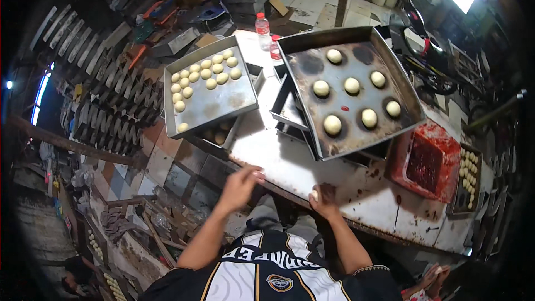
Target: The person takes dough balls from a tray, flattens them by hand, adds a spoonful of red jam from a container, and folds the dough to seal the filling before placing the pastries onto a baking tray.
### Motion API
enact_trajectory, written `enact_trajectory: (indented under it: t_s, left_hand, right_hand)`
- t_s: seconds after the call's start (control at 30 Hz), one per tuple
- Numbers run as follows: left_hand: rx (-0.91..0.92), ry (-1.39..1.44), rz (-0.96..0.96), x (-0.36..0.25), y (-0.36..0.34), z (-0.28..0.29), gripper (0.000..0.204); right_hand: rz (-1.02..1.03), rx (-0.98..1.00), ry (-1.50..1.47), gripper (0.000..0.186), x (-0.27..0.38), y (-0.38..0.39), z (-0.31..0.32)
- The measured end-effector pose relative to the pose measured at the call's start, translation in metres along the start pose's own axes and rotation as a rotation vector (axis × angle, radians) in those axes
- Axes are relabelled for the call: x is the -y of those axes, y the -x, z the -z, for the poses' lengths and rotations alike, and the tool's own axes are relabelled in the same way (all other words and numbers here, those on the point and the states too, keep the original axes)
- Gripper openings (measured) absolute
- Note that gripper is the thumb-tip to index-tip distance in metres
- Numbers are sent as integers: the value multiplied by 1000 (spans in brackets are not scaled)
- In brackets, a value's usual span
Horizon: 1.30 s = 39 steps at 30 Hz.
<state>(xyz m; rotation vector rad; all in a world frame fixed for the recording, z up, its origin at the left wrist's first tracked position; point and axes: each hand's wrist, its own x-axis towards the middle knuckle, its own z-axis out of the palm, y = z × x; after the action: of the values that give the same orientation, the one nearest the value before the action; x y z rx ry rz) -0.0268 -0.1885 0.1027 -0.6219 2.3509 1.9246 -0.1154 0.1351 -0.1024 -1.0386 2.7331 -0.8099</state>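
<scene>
My left hand (243, 187) is over the table's near edge, its fingers stretched loosely, with nothing visible in them. To its right, my right hand (326, 203) is closed on a small pale dough piece (315, 194), mostly hidden by the fingers. Beyond my hands, a metal tray (209, 112) at the left holds several small dough balls (205, 73) grouped toward its far side. At the right, a larger tray (351, 131) carries several spaced round dough balls (351, 85) and a small red spot. A red container (452, 159) of dark red filling (422, 163) stands beside it.
Both trays rest on other trays on the white table (251, 145). Clear bottles with red caps (262, 29) stand at the far side. Another dough tray (467, 178) is at far right. A co-worker's hands (432, 280) show lower right; another person (78, 276) is lower left.
</scene>
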Motion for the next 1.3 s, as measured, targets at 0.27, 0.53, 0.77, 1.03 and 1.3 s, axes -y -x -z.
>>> enact_trajectory:
  t_s: [0.27,0.53,0.77,1.03,1.3]
  left_hand:
    - [-565,-980,-68,68,-155,254,40]
    - [-166,-1209,440,145,-197,361,69]
    - [-374,-814,193,133,-196,335,41]
    - [-418,269,86,43,-135,288,27]
    - [-146,791,103,29,-83,255,35]
  right_hand:
    - [-136,-90,-262,19,22,-28,-42]
    - [-330,-235,-158,31,28,-39,-87]
    - [-518,-352,295,21,27,-53,-32]
    - [-794,-564,-344,10,4,-3,-17]
    - [355,-767,-76,19,221,-235,311]
